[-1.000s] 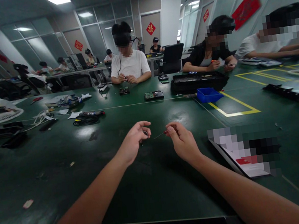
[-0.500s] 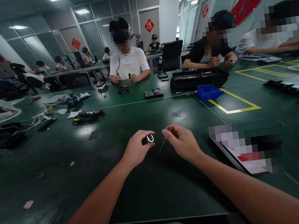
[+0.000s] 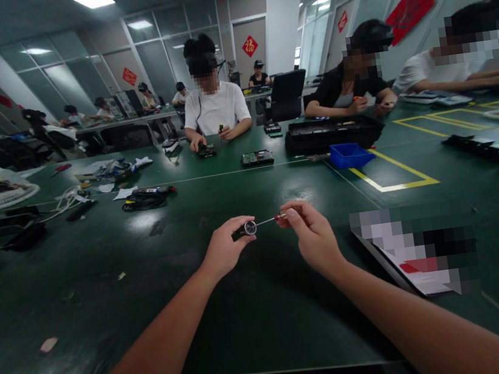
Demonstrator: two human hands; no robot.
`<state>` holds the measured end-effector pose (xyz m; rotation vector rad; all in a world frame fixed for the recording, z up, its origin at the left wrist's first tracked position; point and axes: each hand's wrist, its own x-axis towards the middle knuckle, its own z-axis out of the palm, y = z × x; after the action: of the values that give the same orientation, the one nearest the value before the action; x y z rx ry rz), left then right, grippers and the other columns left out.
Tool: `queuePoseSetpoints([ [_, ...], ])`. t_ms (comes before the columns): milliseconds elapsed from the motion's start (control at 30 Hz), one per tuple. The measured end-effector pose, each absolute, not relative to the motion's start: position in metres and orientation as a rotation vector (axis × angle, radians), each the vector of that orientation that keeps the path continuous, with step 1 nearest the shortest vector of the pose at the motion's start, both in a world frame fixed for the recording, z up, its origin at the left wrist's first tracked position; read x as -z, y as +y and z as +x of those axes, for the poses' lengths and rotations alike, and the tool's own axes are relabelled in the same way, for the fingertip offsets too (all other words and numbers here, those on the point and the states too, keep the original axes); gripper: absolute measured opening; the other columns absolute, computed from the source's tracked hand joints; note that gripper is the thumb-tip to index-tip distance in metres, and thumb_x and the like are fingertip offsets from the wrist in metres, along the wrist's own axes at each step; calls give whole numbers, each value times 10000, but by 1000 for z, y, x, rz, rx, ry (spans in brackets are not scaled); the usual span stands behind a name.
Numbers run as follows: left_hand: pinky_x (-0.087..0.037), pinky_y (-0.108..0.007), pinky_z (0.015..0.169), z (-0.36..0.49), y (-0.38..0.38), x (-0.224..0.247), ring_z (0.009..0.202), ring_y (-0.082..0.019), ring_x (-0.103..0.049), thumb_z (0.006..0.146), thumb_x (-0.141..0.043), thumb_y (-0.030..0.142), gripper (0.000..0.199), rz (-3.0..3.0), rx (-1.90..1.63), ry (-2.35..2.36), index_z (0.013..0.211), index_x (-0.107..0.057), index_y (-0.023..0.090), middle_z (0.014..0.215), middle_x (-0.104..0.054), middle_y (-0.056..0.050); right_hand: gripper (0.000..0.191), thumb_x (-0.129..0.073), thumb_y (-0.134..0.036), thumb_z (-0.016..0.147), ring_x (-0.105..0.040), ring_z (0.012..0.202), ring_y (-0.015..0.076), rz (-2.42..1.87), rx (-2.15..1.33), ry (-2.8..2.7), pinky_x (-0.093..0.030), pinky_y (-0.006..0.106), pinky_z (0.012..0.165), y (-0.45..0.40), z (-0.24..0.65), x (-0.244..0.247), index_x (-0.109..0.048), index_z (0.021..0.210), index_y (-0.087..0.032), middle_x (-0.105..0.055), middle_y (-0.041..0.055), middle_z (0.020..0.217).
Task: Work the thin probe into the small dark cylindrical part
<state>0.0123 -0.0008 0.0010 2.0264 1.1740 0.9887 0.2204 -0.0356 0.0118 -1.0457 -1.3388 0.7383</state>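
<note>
My left hand (image 3: 226, 250) grips a small black cylindrical part (image 3: 249, 228) between thumb and fingers, its round, silvery-rimmed end facing right. In my right hand (image 3: 313, 234) is a thin screwdriver (image 3: 266, 221) with a red, partly clear handle, held by thumb and fingertips. The shaft points left, and its tip is at the round end of the black part; whether it reaches inside is too small to tell. Both hands are above the green table (image 3: 249, 322).
A booklet (image 3: 418, 263), partly blurred out, lies right of my right forearm. Farther off are a blue bin (image 3: 350, 155), a black tray (image 3: 334, 134), a circuit board (image 3: 257, 158) and a coiled black cable (image 3: 144, 198). Several people sit across the table.
The screwdriver has swung up from pointing down-left to nearly level, its tip now at the black part. My right hand has shifted slightly right. The person opposite has reached to a device.
</note>
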Motion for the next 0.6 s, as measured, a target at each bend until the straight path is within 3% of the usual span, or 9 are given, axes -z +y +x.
queuePoseSetpoints([
  [200,-410,-425,1105,12,0,1,1233,-247,-577,835,-730,217,475,2016,-978,1221,1297,-631,258,1313,-644,-53,226,-483,-403,990,-692,842,209,-1147,-606,-1414,-558,384,791,-36,221,-10,-605,1041,-220,-707,56,905],
  [467,-449,-413,1062,12,-2,-1,1164,-241,-613,830,-734,199,393,2062,-971,1171,1217,-680,245,1233,-680,-51,231,-471,-400,991,-687,835,205,-1140,-616,-1428,-545,368,786,-34,222,-9,-603,1048,-219,-711,53,909],
  [600,-429,-407,1089,12,-2,0,1192,-232,-602,832,-735,196,389,2057,-989,1164,1214,-683,251,1250,-676,-42,253,-522,-433,970,-646,714,173,-1248,-447,-1502,-488,293,664,-35,224,-15,-641,917,-216,-692,17,779],
])
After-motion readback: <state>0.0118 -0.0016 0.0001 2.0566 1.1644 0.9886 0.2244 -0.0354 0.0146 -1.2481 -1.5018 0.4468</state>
